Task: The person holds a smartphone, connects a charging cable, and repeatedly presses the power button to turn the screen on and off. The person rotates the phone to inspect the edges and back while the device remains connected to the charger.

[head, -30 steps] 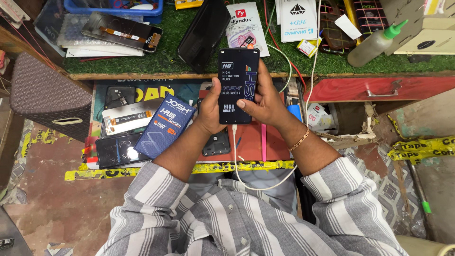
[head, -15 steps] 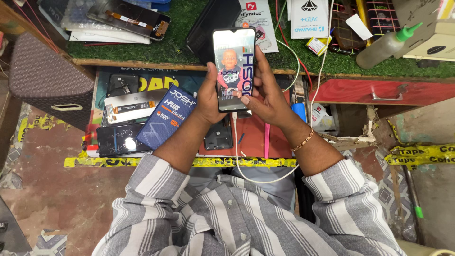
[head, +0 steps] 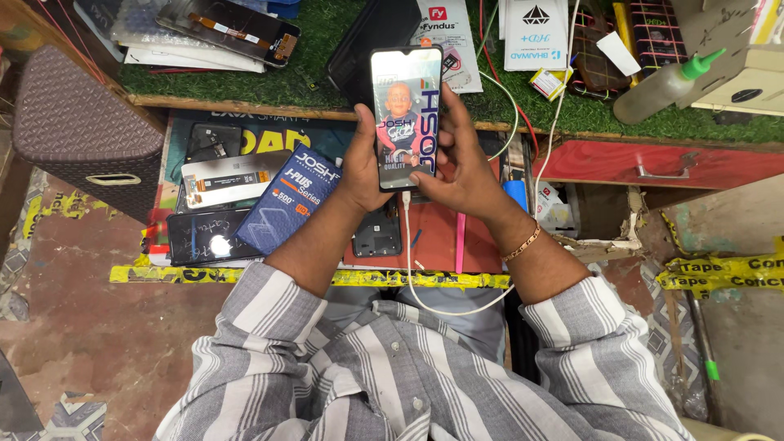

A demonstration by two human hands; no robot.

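Observation:
Both my hands hold a smartphone (head: pixel 406 114) upright in front of me, over the edge of the workbench. Its screen is lit with a colourful picture. My left hand (head: pixel 361 167) grips the phone's left edge and lower part. My right hand (head: pixel 459 163) wraps the right edge, its thumb resting near the bottom of the screen. A white cable (head: pixel 425 286) runs from the phone's bottom down over my lap. A gold bracelet (head: pixel 523 245) sits on my right wrist.
An open drawer below holds a blue box (head: pixel 287 211), a dark phone screen (head: pixel 202 238) and a phone back shell (head: pixel 377 237). The green mat (head: pixel 506 102) carries packets, a display panel (head: pixel 233 28) and a green-tipped squeeze bottle (head: pixel 665 86). A red drawer (head: pixel 661 163) is on the right.
The phone's screen went from a dark picture to a bright coloured one. My hands raised the phone a little, and my view shifted slightly.

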